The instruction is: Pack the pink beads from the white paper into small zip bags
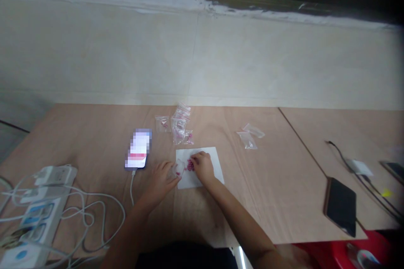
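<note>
The left hand point(159, 183) had its grip clamped on a clear plastic bag point(179, 169) — the right hand point(202, 166) lay over pink beads point(190, 165) on white paper point(205, 178), its grip impossible to tell.

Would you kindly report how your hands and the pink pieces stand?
Left hand at clear plastic bag. Right hand over pink pieces on white paper. Phone beside paper, not blocking.

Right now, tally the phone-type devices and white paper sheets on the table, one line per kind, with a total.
Lit phone: 1
Dark phone or tablet: 1
Dark phone, partly in view at the right edge: 1
White paper sheet: 1
Total: 4
</note>
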The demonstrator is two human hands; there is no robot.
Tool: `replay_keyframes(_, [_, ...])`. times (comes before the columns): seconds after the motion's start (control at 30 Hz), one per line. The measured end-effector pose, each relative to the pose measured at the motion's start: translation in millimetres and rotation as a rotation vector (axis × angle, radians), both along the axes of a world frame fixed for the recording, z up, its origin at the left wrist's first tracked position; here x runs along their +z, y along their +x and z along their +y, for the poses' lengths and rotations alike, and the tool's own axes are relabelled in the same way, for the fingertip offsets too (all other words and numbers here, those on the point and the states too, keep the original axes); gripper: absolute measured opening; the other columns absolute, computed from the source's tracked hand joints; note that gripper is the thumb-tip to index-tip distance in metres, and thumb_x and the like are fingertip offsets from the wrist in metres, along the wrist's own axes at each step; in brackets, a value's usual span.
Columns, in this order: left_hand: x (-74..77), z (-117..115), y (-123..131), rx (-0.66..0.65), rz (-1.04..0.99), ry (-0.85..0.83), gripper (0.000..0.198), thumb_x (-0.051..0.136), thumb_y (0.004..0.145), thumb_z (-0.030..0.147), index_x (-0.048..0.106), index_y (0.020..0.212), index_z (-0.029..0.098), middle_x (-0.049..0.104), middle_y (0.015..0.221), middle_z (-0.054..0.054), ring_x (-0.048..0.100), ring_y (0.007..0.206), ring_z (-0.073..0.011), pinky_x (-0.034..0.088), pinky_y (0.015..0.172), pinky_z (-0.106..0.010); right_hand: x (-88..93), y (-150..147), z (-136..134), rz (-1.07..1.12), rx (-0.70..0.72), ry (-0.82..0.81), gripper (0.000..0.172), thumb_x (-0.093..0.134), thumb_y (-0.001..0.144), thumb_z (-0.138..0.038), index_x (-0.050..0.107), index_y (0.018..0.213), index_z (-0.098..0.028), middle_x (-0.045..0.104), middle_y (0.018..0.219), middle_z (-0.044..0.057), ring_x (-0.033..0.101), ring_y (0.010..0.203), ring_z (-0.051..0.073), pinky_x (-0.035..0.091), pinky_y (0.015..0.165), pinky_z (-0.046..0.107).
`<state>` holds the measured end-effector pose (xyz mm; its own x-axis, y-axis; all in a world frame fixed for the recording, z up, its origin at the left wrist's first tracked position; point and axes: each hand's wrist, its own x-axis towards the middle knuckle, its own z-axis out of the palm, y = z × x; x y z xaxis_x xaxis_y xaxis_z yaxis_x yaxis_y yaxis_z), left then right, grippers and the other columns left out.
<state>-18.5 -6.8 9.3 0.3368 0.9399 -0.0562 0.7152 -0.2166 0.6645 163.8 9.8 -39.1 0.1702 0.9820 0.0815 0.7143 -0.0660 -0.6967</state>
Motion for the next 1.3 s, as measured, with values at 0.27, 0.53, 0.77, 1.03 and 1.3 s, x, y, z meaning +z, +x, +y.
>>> replay_keyframes(0.27, [-12.8, 0.6, -4.6, 0.008, -0.002, 0.002, 0.033, 0.062, 0.073, 0.029, 0.057, 0.104, 0.019, 0.059, 0.104, -0.008, 0.053, 0.099, -0.0263, 0.042, 0.088, -0.043, -12.3, 3.4, 5.3, -0.031, 0.010, -0.043, 0.013, 0.057, 0.074, -0.015, 0.068, 0.067, -0.017, 0.066, 0.072, 0.006, 0.057, 0.077, 0.019, 0.040, 0.071, 0.028])
replay_keyframes(0.53, [-5.7, 12.2, 3.5, -0.024, 0.005, -0.004, 0.030, 0.061, 0.074, 0.030, 0.058, 0.102, 0.019, 0.059, 0.103, -0.007, 0.054, 0.099, -0.0249, 0.042, 0.087, -0.039, -2.9, 10.9, 6.0, 0.018, -0.038, -0.008, 0.014, 0.056, 0.075, -0.019, 0.065, 0.064, -0.016, 0.065, 0.070, 0.005, 0.057, 0.071, 0.017, 0.041, 0.069, 0.027])
replay_keyframes(0.77, [-7.3, 10.1, 12.0, -0.060, -0.004, 0.006, 0.029, 0.061, 0.073, 0.031, 0.058, 0.099, 0.019, 0.060, 0.100, -0.007, 0.055, 0.097, -0.0250, 0.043, 0.085, -0.039, 41.7, -10.9, -25.9, 0.238, 0.079, 0.128, 0.014, 0.058, 0.079, -0.028, 0.064, 0.069, -0.020, 0.063, 0.071, 0.003, 0.054, 0.073, 0.017, 0.041, 0.068, 0.028])
replay_keyframes(1.03, [-7.7, 1.8, 4.8, -0.032, 0.017, 0.009, 0.027, 0.063, 0.072, 0.027, 0.059, 0.098, 0.018, 0.061, 0.098, -0.007, 0.055, 0.095, -0.0260, 0.043, 0.084, -0.040, 28.2, -12.6, -23.8, 0.166, -0.024, 0.093, 0.018, 0.050, 0.084, -0.022, 0.068, 0.080, -0.020, 0.063, 0.079, 0.006, 0.053, 0.080, 0.020, 0.040, 0.075, 0.032])
replay_keyframes(1.3, [-10.2, 9.1, -1.4, -0.038, 0.013, 0.035, 0.028, 0.063, 0.073, 0.029, 0.058, 0.099, 0.020, 0.061, 0.099, -0.006, 0.055, 0.094, -0.0244, 0.044, 0.083, -0.039, 1.6, -9.9, 2.6, -0.024, -0.013, -0.036, 0.016, 0.055, 0.075, -0.012, 0.067, 0.065, -0.018, 0.064, 0.073, 0.009, 0.052, 0.081, 0.023, 0.039, 0.071, 0.031])
